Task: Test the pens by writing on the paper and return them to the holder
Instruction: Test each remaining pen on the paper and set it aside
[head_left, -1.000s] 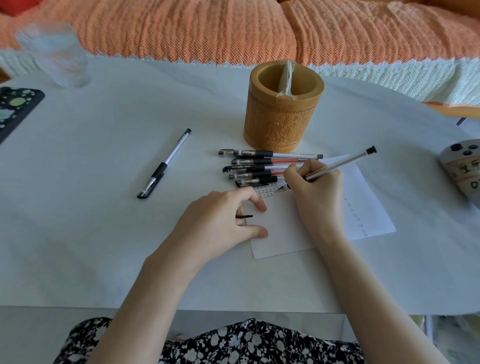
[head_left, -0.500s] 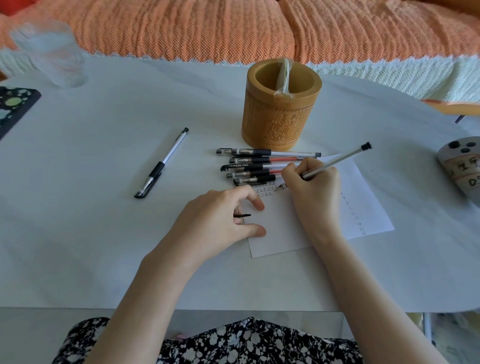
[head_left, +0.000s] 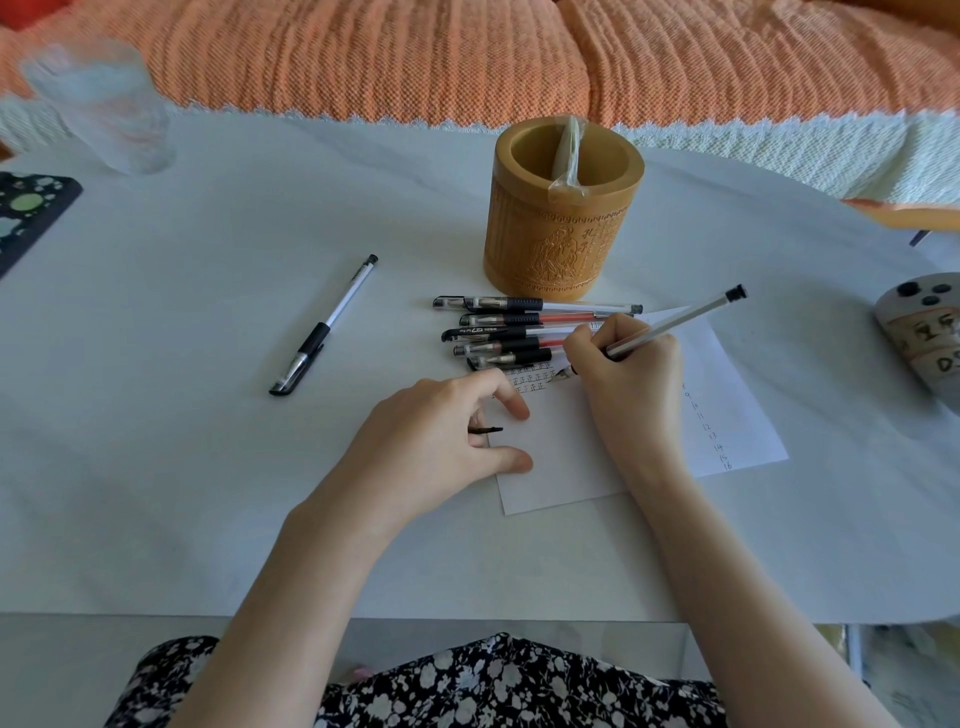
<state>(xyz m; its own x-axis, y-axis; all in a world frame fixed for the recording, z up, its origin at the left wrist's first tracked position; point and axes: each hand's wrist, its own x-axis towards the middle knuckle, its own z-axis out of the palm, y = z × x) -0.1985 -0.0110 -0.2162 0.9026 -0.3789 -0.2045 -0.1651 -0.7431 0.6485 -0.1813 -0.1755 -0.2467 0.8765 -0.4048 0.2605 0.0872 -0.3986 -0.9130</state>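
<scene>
Bamboo holder (head_left: 556, 244) stands at 12 o'clock from the paper (head_left: 566, 457), as it did half a second ago. Nothing on the white table (head_left: 208, 467) has shifted and both hands keep their places.

The right hand (head_left: 628, 384) has its fingers curled tight round the white pen (head_left: 675, 325). The pen's tip is on the rows of marks at the sheet's top edge and its tail points to 2 o'clock.

The left hand (head_left: 436, 436) rests thumb and forefinger on the paper's 9 o'clock edge. Its other fingers are curled over a thin black cap (head_left: 488, 429), of which only a sliver pokes out.

Five capped pens (head_left: 519, 332) lie side by side between holder and paper. A lone pen (head_left: 324, 325) lies well apart at 9 o'clock.
</scene>
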